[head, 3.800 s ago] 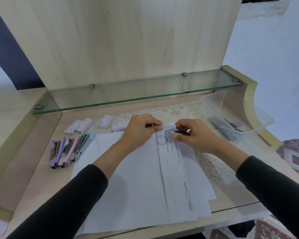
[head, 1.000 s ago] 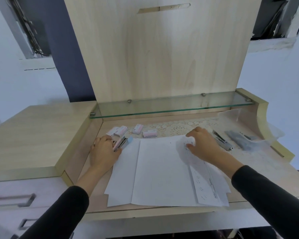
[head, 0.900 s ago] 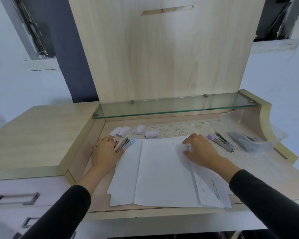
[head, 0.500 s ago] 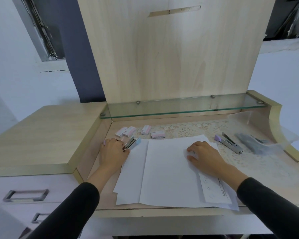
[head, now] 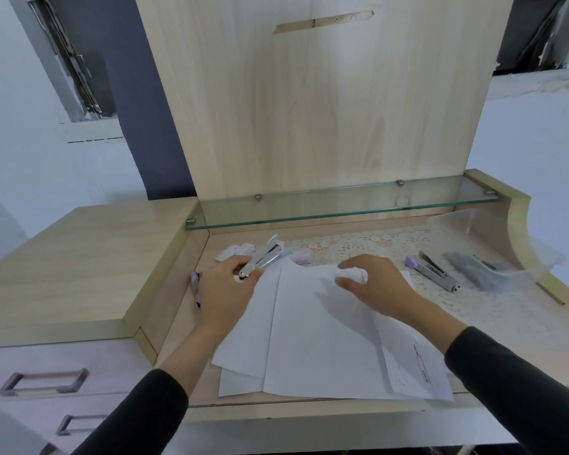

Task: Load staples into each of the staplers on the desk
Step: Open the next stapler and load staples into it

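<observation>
The desk (head: 89,257) was light wood with a recessed work surface. A tall back panel (head: 326,110) rose behind it, carrying a glass shelf (head: 342,206). White walls and one dark blue wall section (head: 138,126) stood behind. Two drawers (head: 43,382) with metal handles sat at the lower left. A lace mat (head: 358,244) covered the rear of the recess, and overlapping paper sheets (head: 309,339) lay at the centre. A clear plastic bag (head: 493,267) with dark contents lay at the far right.

The left hand (head: 224,290) was at the left edge of the sheets, knuckles up, its fingers closed around the rear end of a stapler (head: 263,257). The right hand (head: 375,287) rested on the sheets, thumb and bent fingers gripping a curled upper edge of paper.

The held stapler was silver metal with a light blue tip. It was lifted off the surface and angled up and away, its tip above the pink staple boxes (head: 234,252) at the rear left. Whether its magazine was open could not be determined. A purple stapler (head: 434,270) lay on the mat right of the right hand, its metal parts exposed. More purple staplers (head: 196,284) lay partly hidden behind the left hand.
</observation>
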Action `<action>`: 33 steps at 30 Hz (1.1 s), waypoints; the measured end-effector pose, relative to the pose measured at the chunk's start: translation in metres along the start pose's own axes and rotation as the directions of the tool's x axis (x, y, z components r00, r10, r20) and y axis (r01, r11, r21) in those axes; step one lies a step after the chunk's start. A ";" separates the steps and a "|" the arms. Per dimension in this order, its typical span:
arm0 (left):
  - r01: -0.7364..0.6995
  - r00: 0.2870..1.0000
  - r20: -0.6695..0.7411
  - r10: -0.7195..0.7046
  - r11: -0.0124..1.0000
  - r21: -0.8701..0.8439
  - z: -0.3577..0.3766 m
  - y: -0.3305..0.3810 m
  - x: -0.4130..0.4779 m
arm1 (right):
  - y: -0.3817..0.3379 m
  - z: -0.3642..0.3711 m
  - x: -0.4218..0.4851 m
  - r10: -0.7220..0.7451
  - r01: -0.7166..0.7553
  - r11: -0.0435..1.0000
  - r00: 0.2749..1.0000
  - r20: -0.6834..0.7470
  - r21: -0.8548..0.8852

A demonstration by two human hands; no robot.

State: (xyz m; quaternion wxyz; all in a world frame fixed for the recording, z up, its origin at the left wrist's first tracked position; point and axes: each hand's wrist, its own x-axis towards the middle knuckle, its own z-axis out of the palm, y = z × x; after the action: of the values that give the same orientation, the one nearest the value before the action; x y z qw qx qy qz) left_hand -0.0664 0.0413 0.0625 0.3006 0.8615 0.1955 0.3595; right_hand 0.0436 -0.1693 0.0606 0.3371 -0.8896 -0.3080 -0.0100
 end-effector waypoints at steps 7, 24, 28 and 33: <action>-0.180 0.981 0.062 0.184 0.982 -0.062 0.027 0.034 -0.034 | -0.029 -0.001 0.000 0.195 -0.318 0.572 0.948 0.252 0.756; -0.281 0.903 0.344 0.257 0.959 0.023 0.013 0.042 -0.014 | -0.031 0.007 0.004 0.204 -0.255 0.566 0.965 0.166 0.784; -0.009 0.872 0.480 0.094 0.984 -0.178 0.014 0.053 0.004 | -0.030 0.009 0.001 0.156 -0.188 0.679 0.982 0.111 0.710; -0.029 0.869 0.477 0.131 0.976 -0.216 0.024 0.053 0.008 | -0.028 0.009 -0.004 0.103 -0.122 0.752 0.992 0.067 0.648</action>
State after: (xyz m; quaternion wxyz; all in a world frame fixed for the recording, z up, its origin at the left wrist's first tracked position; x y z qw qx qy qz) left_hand -0.0369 -0.0029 0.0884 0.4106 0.8967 0.0400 0.1606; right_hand 0.0228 -0.1499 0.0691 0.6207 -0.7341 -0.2428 0.1300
